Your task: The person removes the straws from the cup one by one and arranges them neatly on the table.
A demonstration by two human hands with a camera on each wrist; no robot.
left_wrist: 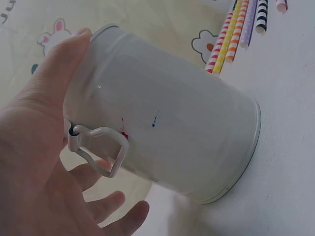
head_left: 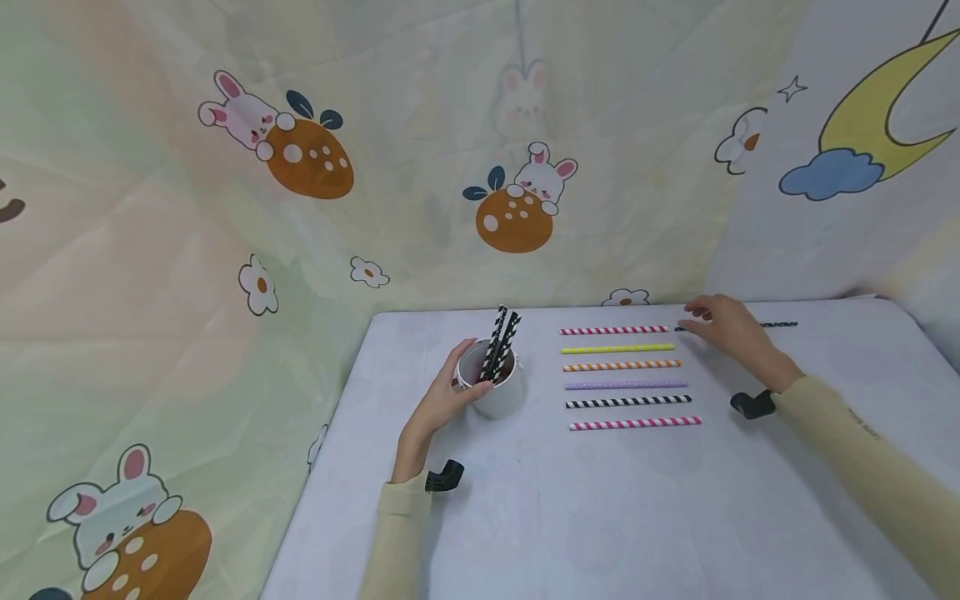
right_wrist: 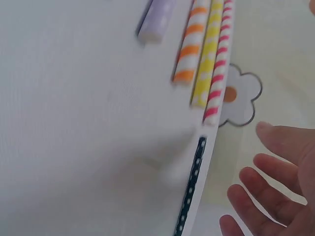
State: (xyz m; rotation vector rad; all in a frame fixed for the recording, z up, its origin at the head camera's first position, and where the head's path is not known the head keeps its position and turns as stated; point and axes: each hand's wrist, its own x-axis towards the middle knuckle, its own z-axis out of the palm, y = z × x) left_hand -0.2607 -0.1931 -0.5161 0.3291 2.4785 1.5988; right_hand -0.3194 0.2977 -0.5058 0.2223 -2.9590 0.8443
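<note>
My left hand (head_left: pixel 437 404) grips a white metal pail (head_left: pixel 501 404) at its rim, the thumb on one side and fingers on the other. A small wire handle (left_wrist: pixel 115 147) shows on the pail's side in the left wrist view. Black paper straws (head_left: pixel 495 354) with white dots stand leaning inside the pail. At the back right, my right hand (head_left: pixel 727 332) hovers over another black dotted straw (right_wrist: pixel 192 187) lying on the table, fingers loosely bent with nothing between them. In the head view the hand covers this straw's middle.
Between the hands lie paper straws in a column: red-striped (head_left: pixel 615 331), yellow dotted (head_left: pixel 617 349), orange-striped (head_left: pixel 622 366), purple dotted (head_left: pixel 626 385), black-striped (head_left: pixel 628 402) and pink-striped (head_left: pixel 635 423). A printed cloth (head_left: pixel 420 208) hangs behind the white table (head_left: pixel 600 517).
</note>
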